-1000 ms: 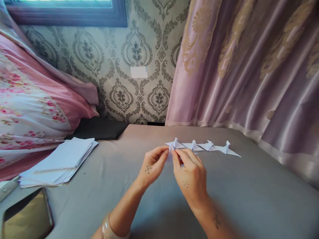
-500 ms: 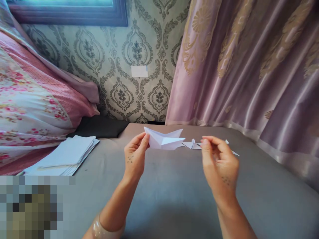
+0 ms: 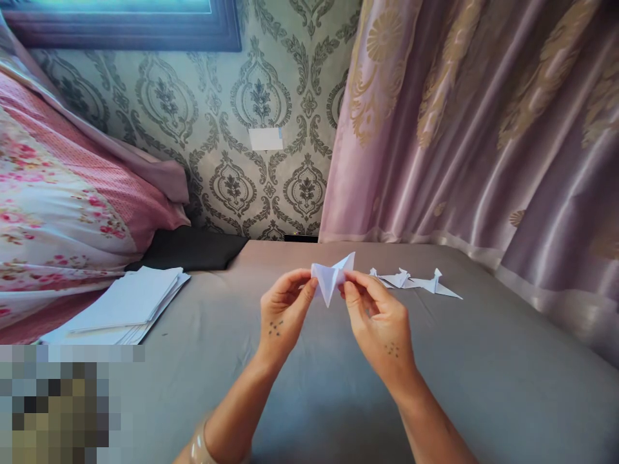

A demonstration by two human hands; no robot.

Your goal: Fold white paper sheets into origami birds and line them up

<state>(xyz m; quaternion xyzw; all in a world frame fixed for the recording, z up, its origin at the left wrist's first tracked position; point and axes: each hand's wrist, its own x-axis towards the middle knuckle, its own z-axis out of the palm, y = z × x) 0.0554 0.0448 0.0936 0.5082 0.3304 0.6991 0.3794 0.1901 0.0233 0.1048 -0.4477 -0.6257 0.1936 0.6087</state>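
Note:
A folded piece of white paper [image 3: 329, 281] is held up above the grey sheet, a pointed flap hanging down at its front and another point rising at the upper right. My left hand [image 3: 287, 309] pinches its left side between thumb and fingers. On its right side, my right hand [image 3: 380, 316] pinches the paper in the same way. Behind my right hand, several small folded-paper figures [image 3: 436, 283] stand in a row on the sheet; my fingers partly hide those at the left.
A stack of white paper sheets [image 3: 126, 303] lies at the left, in front of a black flat item [image 3: 193, 248]. Floral fabric [image 3: 53, 212] hangs on the left, a pink-purple curtain [image 3: 411, 129] on the right. Patterned wallpaper [image 3: 261, 193] stands behind the grey sheet [image 3: 309, 399].
My right hand has moved left and now grips the folded paper, which only my left hand held before. The paper has turned, its front flap now pointing down. The view has shifted slightly.

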